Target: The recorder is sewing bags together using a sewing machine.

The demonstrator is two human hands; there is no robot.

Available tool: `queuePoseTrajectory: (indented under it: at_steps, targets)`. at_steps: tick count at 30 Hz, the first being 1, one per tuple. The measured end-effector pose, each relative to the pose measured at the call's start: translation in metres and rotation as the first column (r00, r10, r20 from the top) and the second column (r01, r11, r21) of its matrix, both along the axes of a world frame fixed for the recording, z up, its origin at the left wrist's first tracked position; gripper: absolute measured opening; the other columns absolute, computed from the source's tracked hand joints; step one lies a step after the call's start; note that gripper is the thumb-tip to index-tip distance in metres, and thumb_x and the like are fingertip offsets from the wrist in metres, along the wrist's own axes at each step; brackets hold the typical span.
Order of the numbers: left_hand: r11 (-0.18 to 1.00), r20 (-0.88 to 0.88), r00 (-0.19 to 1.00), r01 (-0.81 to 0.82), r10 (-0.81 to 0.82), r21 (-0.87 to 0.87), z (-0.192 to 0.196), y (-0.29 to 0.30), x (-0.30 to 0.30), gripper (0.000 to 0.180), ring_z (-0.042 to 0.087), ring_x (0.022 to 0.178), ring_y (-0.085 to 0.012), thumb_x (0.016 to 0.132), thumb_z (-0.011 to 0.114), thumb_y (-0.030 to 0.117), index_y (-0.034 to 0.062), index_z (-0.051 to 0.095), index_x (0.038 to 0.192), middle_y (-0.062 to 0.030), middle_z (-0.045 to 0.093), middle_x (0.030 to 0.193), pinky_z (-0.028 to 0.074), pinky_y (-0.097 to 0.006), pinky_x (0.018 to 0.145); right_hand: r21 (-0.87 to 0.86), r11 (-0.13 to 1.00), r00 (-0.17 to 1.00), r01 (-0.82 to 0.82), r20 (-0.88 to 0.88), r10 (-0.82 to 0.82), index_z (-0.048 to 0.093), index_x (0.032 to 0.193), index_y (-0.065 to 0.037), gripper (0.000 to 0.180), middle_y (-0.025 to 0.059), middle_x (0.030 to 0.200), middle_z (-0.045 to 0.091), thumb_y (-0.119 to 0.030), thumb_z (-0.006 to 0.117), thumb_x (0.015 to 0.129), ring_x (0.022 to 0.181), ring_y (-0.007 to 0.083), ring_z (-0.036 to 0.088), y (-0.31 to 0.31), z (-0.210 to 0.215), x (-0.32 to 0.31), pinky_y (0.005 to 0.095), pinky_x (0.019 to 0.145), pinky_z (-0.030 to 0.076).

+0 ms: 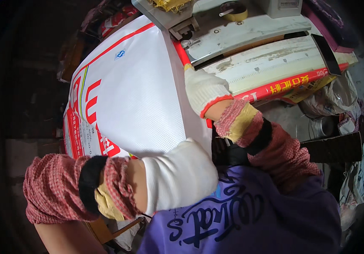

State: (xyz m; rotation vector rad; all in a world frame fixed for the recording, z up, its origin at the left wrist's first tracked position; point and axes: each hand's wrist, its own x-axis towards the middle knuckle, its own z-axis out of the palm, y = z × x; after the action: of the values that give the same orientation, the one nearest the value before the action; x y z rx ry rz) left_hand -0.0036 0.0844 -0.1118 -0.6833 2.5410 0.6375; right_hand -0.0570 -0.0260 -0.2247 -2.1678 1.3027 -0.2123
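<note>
A large white woven plastic sack (pixel 143 89) with red lettering and a red stripe is spread over the left and middle, its right edge running up to the head of a sewing machine (pixel 182 27). My left hand (pixel 184 171), in a white knit glove, is closed on the sack's near corner; its fingertips are hidden. My right hand (pixel 205 89), in a white glove with a red cuff, grips the sack's right edge just below the machine head. Its yellowish fingertips lie by the red strip there. The needle area is partly hidden.
To the right stretches the machine's worn white bed (pixel 271 59), with a red printed strip (pixel 283 84) along its front. A tape roll (pixel 234 12) lies on top. Plastic bags (pixel 336 99) and a dark board (pixel 334 148) stand at the right.
</note>
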Motion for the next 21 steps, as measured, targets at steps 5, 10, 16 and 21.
queuePoseTrajectory:
  at_steps: [5, 10, 16, 21]
  targets:
    - [0.980, 0.189, 0.972, -0.105, 0.137, -0.169, 0.009, 0.009, -0.026, 0.010, 0.055, 0.050, -0.0289, 0.062, 0.060, 0.012, 0.0059, 0.057, 0.054, -0.0104, 0.055, 0.055, 0.045, -0.039, 0.047, -0.183, 0.982, 0.984, 0.051, -0.160, -0.081, 0.050, 0.121, 0.000, 0.036, 0.0154, 0.101, 0.066, -0.009, 0.049, 0.087, 0.087, 0.0298, 0.067, -0.002, -0.011, 0.008, 0.0455, 0.063, 0.053]
    - [0.969, 0.250, 0.941, -0.196, 0.230, -0.151, -0.076, -0.050, 0.099, 0.020, 0.063, 0.068, -0.0208, 0.077, 0.064, 0.024, 0.0061, 0.068, 0.085, -0.0052, 0.064, 0.076, 0.051, -0.034, 0.062, -0.222, 0.973, 0.998, -0.056, -0.044, 0.048, 0.068, 0.098, -0.008, 0.021, 0.0102, 0.088, 0.069, -0.018, 0.060, 0.081, 0.082, 0.0259, 0.067, -0.029, -0.005, 0.060, 0.0406, 0.064, 0.054]
    - [0.996, 0.634, 0.770, 0.090, -0.072, 0.004, 0.060, -0.053, 0.017, 0.024, 0.060, 0.074, -0.0167, 0.077, 0.063, 0.021, 0.0049, 0.065, 0.095, -0.0048, 0.062, 0.082, 0.048, -0.031, 0.070, -0.350, 0.937, 0.993, 0.009, -0.105, -0.049, 0.068, 0.094, 0.000, 0.024, 0.0134, 0.083, 0.068, -0.015, 0.054, 0.081, 0.074, 0.0261, 0.067, -0.033, -0.031, 0.066, 0.0437, 0.057, 0.050]
    - [0.940, 0.583, 0.812, 0.204, -0.006, -0.274, 0.037, 0.010, 0.013, 0.012, 0.060, 0.075, -0.0245, 0.068, 0.062, 0.014, 0.0051, 0.067, 0.075, -0.0125, 0.062, 0.083, 0.045, -0.033, 0.063, -0.624, 0.734, 0.898, 0.270, -0.112, -0.426, 0.069, 0.086, 0.000, 0.020, 0.0116, 0.069, 0.064, -0.011, 0.053, 0.081, 0.064, 0.0215, 0.063, -0.037, -0.061, 0.107, 0.0396, 0.055, 0.048]
